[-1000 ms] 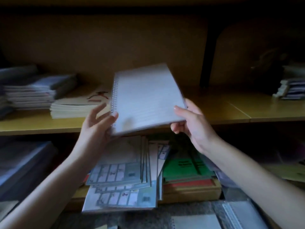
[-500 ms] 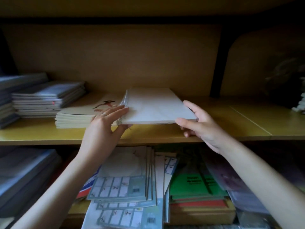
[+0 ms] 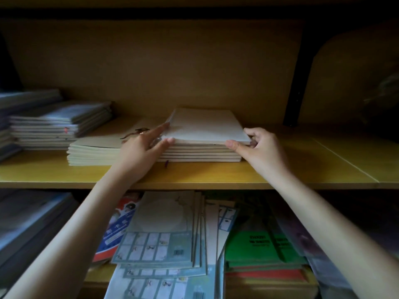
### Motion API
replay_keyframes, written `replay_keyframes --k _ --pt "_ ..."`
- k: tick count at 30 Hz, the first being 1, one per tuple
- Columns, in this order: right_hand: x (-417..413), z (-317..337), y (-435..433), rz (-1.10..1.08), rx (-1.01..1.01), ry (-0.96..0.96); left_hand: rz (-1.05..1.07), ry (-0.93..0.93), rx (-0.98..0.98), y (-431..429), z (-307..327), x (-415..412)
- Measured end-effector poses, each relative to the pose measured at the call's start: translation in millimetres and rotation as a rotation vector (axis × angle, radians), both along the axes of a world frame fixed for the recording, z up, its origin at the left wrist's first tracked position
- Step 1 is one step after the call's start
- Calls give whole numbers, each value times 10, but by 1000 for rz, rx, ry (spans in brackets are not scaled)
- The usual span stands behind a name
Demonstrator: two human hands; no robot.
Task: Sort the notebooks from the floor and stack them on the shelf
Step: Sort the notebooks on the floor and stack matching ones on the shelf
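I saw the white notebook (image 3: 205, 126) lying flat on top of a stack (image 3: 200, 155) on the shelf (image 3: 194, 175), between the two hands. The left hand (image 3: 140, 147) rested straight fingers against its left edge. The right hand (image 3: 261, 147) seemed to pinch its near right corner, thumb in front and fingers curled. A cream pile (image 3: 92, 152) sat just left of the left hand.

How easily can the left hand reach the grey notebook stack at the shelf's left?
Probably yes: the left hand, at the white notebook, has only a low cream stack between it and the grey stack.
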State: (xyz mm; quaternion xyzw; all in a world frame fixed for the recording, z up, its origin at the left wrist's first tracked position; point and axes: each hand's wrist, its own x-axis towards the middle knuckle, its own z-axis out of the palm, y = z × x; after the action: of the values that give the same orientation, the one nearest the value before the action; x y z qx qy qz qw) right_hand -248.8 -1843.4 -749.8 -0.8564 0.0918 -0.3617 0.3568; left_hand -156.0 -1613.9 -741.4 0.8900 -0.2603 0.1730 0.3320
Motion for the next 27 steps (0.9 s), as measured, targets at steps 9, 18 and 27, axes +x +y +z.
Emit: replay_keyframes --k 9,18,27 --pt "139 17 -1 79 27 68 19 -6 -192 -45 -38 175" --pt "156 -19 -17 148 130 -39 41 -30 -228 -72 -30 197" --pt "158 -107 -83 53 -5 -67 14 -242 -96 -103 -49 99"
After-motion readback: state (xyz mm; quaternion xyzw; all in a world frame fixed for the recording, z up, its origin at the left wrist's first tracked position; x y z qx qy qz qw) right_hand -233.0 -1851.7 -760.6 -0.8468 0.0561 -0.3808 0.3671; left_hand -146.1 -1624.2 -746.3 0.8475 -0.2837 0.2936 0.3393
